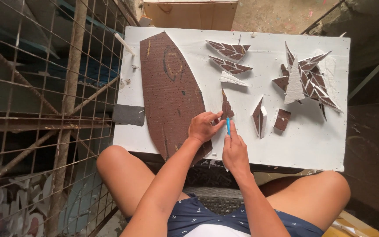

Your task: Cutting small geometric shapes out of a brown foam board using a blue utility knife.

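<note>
Lying flat on the left half of the white desk (312,145), near its front edge: a large brown curved panel (169,92), long and leaf-shaped, with a faint ringed mark near its top. Pressing down on the panel's lower right edge: the left hand (203,127), fingers (213,117) bent and spread, pinning rather than clutching. Touching those fingertips: a small brown pointed sliver (227,107), standing just beside the panel's right rim. Gripping a thin blue tool (228,126): the right hand (234,151), fingers clenched around its shaft, tip pointing up at the sliver's base; knife or pen, impossible to tell. Lying a little to the right: a brown-and-white wedge (258,117) and a small brown square piece (282,119), close together but apart. Resting farther back: two brown triangular offcuts with pale line patterns (230,57), with a white foam shard (231,79) below them. Heaping at the far right: a pile of patterned brown and white triangles (305,79). Poking out from the desk's left edge: a dark grey block (129,115). Standing at the far left: a rusty wire mesh frame (44,109). Flanking the desk below: bare knees and dark blue shorts (189,217).
</note>
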